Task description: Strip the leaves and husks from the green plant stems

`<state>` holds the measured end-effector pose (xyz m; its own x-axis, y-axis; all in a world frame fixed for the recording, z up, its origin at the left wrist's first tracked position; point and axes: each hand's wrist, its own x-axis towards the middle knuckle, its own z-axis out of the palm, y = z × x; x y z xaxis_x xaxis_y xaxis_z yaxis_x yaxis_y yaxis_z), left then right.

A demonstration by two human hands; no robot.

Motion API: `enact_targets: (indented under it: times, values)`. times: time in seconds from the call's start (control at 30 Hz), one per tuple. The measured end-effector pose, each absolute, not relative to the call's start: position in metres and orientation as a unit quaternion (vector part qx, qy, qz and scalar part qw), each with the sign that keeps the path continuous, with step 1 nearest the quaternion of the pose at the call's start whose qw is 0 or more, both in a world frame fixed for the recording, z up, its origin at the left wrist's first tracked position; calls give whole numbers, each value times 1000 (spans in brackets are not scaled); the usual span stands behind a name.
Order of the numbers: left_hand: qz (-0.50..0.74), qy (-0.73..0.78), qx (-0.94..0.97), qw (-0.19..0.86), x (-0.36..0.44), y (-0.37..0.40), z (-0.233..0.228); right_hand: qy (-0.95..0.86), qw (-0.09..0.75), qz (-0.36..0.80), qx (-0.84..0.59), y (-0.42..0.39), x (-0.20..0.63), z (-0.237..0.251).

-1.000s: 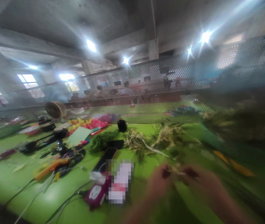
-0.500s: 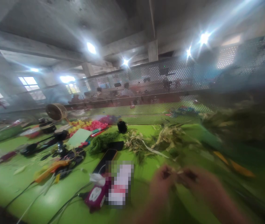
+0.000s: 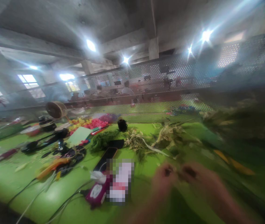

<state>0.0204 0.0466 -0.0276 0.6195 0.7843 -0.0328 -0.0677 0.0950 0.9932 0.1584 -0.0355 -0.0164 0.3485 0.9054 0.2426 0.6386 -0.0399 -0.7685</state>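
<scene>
My left hand (image 3: 165, 178) and my right hand (image 3: 196, 175) meet close together over the green table (image 3: 144, 189), low in the view and right of centre. The fingers of both are curled in a pinch. Between the fingertips there may be a small pale piece, but blur hides what it is. Just beyond the hands lie a bunch of pale dried-looking leaves (image 3: 169, 137) and a heap of cream and green petals or leaves (image 3: 134, 140). A long whitish strip (image 3: 154, 150) runs from that heap toward my hands.
Left of my hands are a purple tissue pack (image 3: 96, 194), a phone (image 3: 106, 157) and a blurred-out pale item (image 3: 120, 183). An orange glue gun (image 3: 53, 166) with cords lies farther left. Green foliage (image 3: 105, 138) and pink flowers (image 3: 96, 123) sit behind. A perforated panel (image 3: 134, 93) stands at the back.
My hands have drawn slightly apart at the fingertips and stay over the same spot. The things on the table lie as before, with a slight shift of the view.
</scene>
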Motion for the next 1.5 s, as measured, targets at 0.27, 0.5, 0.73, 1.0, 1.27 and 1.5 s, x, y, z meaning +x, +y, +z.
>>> enact_targets:
  times: [0.27, 0.5, 0.73, 1.0, 1.27, 1.5]
  values:
    - [305, 284, 608, 676, 18, 40, -20, -522, 421, 168, -723, -34, 157, -26]
    - [293, 259, 602, 696, 18, 45, -22, -489, 462, 202, -712, -34, 152, -23]
    - [333, 281, 478, 762, 19, 46, -19, -465, 498, 206, -703, -36, 142, -7]
    - [336, 275, 455, 777, 21, 42, -23, -489, 489, 165, -703, -36, 139, -19]
    - [361, 278, 487, 745, 24, 45, -26, -497, 498, 137, -697, -36, 145, -20]
    - [362, 282, 517, 723, 24, 41, -24, -513, 471, 123, -707, -38, 150, -16]
